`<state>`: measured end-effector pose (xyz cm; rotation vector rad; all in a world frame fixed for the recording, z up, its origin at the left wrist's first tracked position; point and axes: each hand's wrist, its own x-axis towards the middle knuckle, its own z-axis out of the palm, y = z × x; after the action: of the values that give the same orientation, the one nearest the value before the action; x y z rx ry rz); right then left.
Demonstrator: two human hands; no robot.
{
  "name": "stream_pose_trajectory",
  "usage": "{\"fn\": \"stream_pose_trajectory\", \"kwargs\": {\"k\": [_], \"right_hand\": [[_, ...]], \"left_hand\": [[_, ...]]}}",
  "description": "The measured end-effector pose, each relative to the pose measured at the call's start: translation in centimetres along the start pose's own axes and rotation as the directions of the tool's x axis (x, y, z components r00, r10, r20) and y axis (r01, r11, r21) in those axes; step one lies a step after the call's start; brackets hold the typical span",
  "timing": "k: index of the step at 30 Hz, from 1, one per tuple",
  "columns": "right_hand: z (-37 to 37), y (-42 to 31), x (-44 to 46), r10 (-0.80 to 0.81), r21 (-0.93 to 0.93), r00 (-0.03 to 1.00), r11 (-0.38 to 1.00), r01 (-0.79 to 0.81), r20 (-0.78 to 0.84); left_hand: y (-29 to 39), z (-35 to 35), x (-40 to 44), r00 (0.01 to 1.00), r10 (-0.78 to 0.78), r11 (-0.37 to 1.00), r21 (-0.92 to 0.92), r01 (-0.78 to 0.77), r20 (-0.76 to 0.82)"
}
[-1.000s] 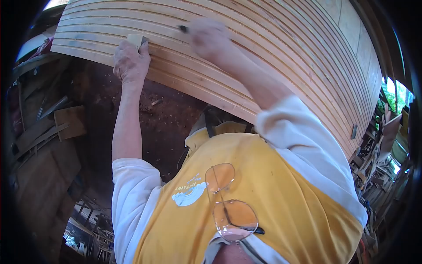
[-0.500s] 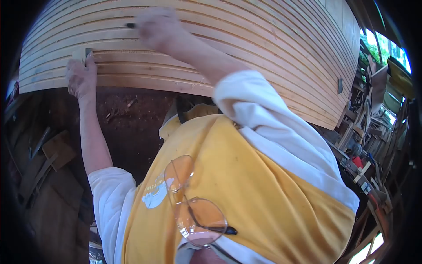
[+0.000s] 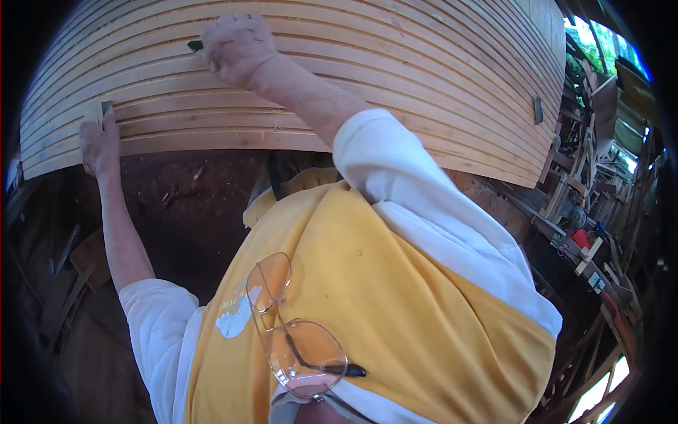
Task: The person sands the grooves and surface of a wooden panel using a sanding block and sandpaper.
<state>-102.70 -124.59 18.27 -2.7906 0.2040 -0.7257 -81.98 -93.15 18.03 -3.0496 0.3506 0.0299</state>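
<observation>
A wide panel of pale wooden strips with long parallel grooves (image 3: 395, 106) lies in front of me. My left hand (image 3: 100, 147) is closed at its near left edge. Between its thumb and fingers is a small pale wooden block with a dark grey side (image 3: 95, 113), resting at the strips. Farther over the panel, my right hand (image 3: 239, 48) is closed in a fist, knuckles up. From its left side sticks the end of a small dark object (image 3: 195, 46); the rest is hidden inside the fist.
A small dark flat piece (image 3: 538, 110) sits near the panel's right end. Stacked wood scraps and tools (image 3: 586, 212) crowd the right side. Boards (image 3: 88, 265) lean at the lower left. Eyeglasses (image 3: 305, 357) hang at my yellow shirt's neck. Brown ground with chips (image 3: 191, 194) shows below the panel.
My left hand has moved left along the panel edge with the block. My right hand has shifted slightly left and is less blurred. The whole view has tilted a little.
</observation>
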Motion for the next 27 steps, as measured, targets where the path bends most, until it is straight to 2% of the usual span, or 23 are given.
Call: {"fn": "stream_pose_trajectory", "kwargs": {"k": [2, 3, 6, 7, 8, 10, 12, 13, 15, 17, 20, 22, 23, 24, 27], "right_hand": [[-1.1, -0.1, -1.1, 0.008, -0.124, 1.0, 0.992, -0.007, 0.003], [-2.8, 2.2, -3.3, 0.027, -0.101, 0.995, 0.995, -0.018, 0.092], [-12.7, 11.4, -12.7, 0.097, -0.111, 0.961, 0.991, -0.07, 0.26], [-16.0, 14.6, -16.1, 0.129, -0.224, 0.94, 0.973, -0.058, 0.316], [-19.2, 17.5, -19.1, 0.155, -0.244, 0.92, 0.967, -0.067, 0.361], [-23.4, 20.1, -21.9, 0.248, -0.212, 0.896, 0.961, -0.179, 0.368], [-21.4, 18.9, -21.2, 0.217, -0.194, 0.917, 0.968, -0.158, 0.336], [-20.1, 17.4, -19.9, 0.205, -0.187, 0.927, 0.971, -0.151, 0.315], [-16.2, 15.0, -16.8, 0.107, -0.033, 0.95, 0.994, -0.102, 0.293], [-13.5, 12.5, -13.5, 0.088, 0.021, 0.952, 0.995, -0.098, 0.292], [-17.4, 16.0, -16.3, 0.057, 0.036, 0.93, 0.997, -0.075, 0.363], [-21.4, 19.9, -21.5, 0.191, -0.138, 0.915, 0.979, -0.15, 0.357], [-24.4, 21.9, -23.5, 0.205, -0.202, 0.898, 0.97, -0.134, 0.39], [-26.6, 24.4, -26.0, 0.166, -0.217, 0.903, 0.973, -0.084, 0.397], [-28.0, 25.4, -27.2, 0.199, -0.175, 0.891, 0.975, -0.137, 0.408]], "left_hand": [[0.0, -0.4, 0.0, 1.0, -0.014, 1.0, -0.003, 0.014, 0.022], [0.3, -0.6, 0.0, 0.999, -0.028, 1.0, -0.01, 0.028, 0.032], [1.1, -1.4, -0.4, 0.997, -0.072, 0.997, -0.006, 0.072, 0.031], [1.3, -1.6, -0.4, 0.996, -0.081, 0.997, -0.016, 0.082, 0.036], [1.5, -1.8, -0.4, 0.995, -0.092, 0.995, -0.021, 0.093, 0.042], [1.5, -1.6, -0.6, 0.993, -0.112, 0.993, -0.023, 0.113, 0.049], [1.4, -0.8, 0.1, 0.993, -0.108, 0.994, -0.013, 0.108, 0.049], [2.7, -0.6, -0.4, 0.999, -0.038, 0.999, -0.028, 0.039, 0.034], [6.3, -0.6, -2.2, 0.996, 0.092, 0.994, -0.05, -0.092, -0.005], [12.2, -2.5, -5.7, 0.986, 0.169, 0.981, -0.099, -0.169, -0.008], [16.9, -2.5, -7.6, 0.985, 0.169, 0.983, -0.071, -0.17, -0.024], [17.6, -2.6, -7.9, 0.992, 0.118, 0.991, -0.054, -0.12, -0.033], [17.8, -2.9, -7.8, 0.993, 0.116, 0.992, -0.043, -0.117, -0.038], [18.0, -3.0, -8.0, 0.993, 0.112, 0.993, -0.034, -0.114, -0.037], [17.7, -2.2, -8.1, 0.99, 0.125, 0.992, -0.009, -0.125, -0.06]]}}
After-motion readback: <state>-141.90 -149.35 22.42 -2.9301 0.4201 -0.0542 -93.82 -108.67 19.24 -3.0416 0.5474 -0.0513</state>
